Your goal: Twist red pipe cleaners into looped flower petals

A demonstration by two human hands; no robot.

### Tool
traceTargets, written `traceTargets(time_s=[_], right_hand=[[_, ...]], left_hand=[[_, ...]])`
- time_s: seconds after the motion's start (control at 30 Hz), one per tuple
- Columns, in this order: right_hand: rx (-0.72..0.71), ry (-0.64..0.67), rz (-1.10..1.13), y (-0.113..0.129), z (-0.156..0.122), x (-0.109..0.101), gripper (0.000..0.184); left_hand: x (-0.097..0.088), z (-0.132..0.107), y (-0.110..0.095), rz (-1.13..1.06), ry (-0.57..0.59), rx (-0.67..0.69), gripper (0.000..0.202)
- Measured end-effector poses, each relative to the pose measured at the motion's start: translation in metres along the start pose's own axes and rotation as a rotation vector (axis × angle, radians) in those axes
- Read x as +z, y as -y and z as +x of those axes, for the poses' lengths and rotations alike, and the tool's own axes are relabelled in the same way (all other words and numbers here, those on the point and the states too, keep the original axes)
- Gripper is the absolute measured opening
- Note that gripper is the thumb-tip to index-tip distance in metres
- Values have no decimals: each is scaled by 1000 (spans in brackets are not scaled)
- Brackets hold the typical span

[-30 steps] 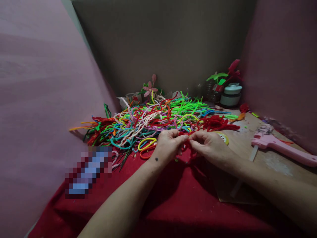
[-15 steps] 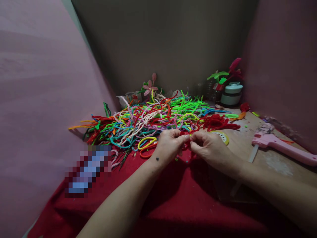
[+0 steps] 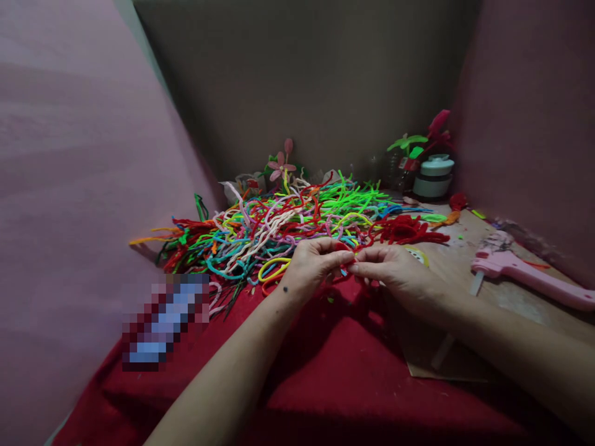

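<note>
My left hand point(image 3: 317, 263) and my right hand point(image 3: 389, 269) meet above the red cloth point(image 3: 325, 347), fingertips nearly touching. Pinched between them is a red pipe cleaner point(image 3: 344, 248), mostly hidden by the fingers; a bit of yellow shows at the same spot. Both hands are closed on it. Just behind them spreads a tangled heap of coloured pipe cleaners point(image 3: 279, 223). Beside my left wrist lie scissors with yellow and orange handle loops point(image 3: 274, 269), partly covered by the hand. A round yellow-rimmed item point(image 3: 421, 255) peeks out behind my right hand.
On the right a pink glue gun point(image 3: 530, 272) lies on a brown board point(image 3: 465, 371). A lidded jar point(image 3: 434, 175) and pipe-cleaner flowers point(image 3: 281, 166) stand at the back. A bundle of red pipe cleaners point(image 3: 406, 230) sits right of the heap. A blurred-out object point(image 3: 170, 322) lies left.
Both hands have shifted slightly left, and the right fingers now lie flatter against the red pipe cleaner. More of the scissors and the yellow-rimmed item is covered.
</note>
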State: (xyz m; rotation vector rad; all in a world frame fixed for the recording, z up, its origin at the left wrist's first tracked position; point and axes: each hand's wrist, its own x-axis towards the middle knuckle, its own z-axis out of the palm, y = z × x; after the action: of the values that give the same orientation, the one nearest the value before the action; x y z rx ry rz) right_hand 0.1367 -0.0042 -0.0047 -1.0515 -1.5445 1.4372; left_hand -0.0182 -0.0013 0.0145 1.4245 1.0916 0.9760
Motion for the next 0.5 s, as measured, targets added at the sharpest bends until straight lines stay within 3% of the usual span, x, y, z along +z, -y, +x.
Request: traceTargets(time_s=[0.17,0.27,0.37,0.5], right_hand=[[-91,-40,-82,-4,-1,2,19],[-113,-20,-77,-6,-2,3,23],[-96,-1,-54,-10,0,2,29],[-15,-35,14,-15,1,5,30]], left_hand=[[8,3,12,-176,-130,33,24],[9,4,16,-257,-142,22,27],[12,3,16,-225,-137,41,24],[19,-1,14,-79,-259,153,22]])
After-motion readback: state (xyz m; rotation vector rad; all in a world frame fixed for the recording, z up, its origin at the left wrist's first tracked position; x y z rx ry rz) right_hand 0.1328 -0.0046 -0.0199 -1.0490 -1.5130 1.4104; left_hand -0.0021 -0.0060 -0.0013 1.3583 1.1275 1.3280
